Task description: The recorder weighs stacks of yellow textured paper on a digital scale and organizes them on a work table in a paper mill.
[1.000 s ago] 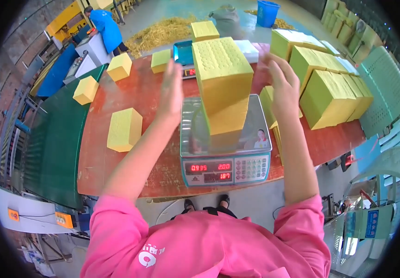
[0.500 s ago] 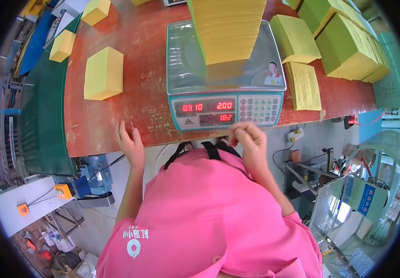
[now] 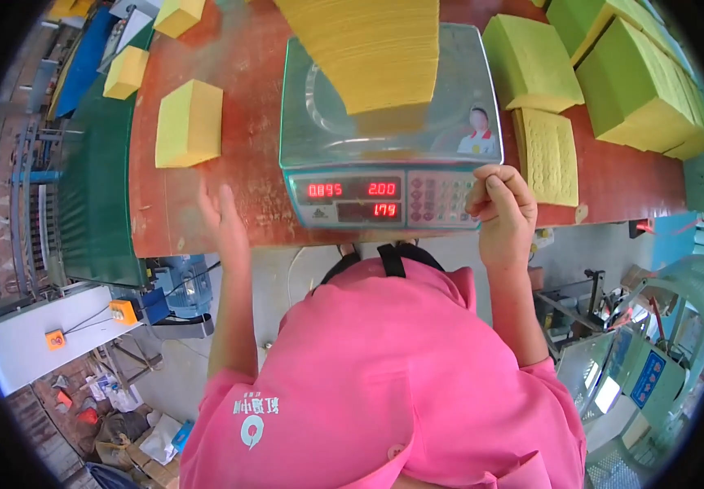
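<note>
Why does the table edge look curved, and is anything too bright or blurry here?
Head view: the fisheye lens bends the red table edge toward the black rim; daylight is even, with soft reflections on the scale pan; the left hand is slightly motion-blurred, the right hand sharp.

One grey digital weighing scale (image 3: pixel 384 175) carrying one tall stack of yellow paper sheets (image 3: pixel 376 49). Three small yellow paper blocks (image 3: pixel 189 122) lie left; one flat yellow sheet pile (image 3: pixel 547 155) lies right.

A scale (image 3: pixel 388 155) stands at the near edge of the worktop (image 3: pixel 246 204), with a tall paper stack (image 3: pixel 372 49) on its pan. Left of the scale lies a paper block (image 3: pixel 189 124), two more behind it. Right of it lie further stacks (image 3: pixel 531 63). The left hand (image 3: pixel 223 220) is over the worktop's near edge, left of the scale; the right hand (image 3: pixel 503 208) is at its right front corner.
</note>
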Motion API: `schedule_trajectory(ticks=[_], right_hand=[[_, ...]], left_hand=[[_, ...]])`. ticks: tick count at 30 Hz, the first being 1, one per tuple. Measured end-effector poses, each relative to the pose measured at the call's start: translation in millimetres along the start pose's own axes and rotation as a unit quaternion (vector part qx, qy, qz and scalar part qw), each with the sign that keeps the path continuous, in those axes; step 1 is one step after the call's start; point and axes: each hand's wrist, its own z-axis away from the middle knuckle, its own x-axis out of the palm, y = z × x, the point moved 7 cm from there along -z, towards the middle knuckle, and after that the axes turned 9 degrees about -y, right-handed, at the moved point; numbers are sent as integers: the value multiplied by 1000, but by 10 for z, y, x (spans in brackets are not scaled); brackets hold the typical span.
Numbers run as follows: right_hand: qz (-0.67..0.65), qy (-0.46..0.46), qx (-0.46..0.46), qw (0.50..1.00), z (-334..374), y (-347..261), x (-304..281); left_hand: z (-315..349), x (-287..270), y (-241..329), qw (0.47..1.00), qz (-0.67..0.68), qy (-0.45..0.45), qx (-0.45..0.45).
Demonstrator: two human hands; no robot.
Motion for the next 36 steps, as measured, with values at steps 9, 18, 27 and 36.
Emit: schedule_trajectory(ticks=[9,18,27,36], right_hand=[[42,-52,-140,988,-1690,-813,526],[258,-80,-113,956,-2355,-145,862],[240,147,-145,949,-156,-333,165],[-227,7,164,960,263,735,443]], left_hand=[[-1140,381,2270,908,331,-255,6],[-1218,1052,2499,820,302,-474,-112],[-517,1177,2532,724,235,-642,-93],[-194,1241,2714,661,236,-705,-107]])
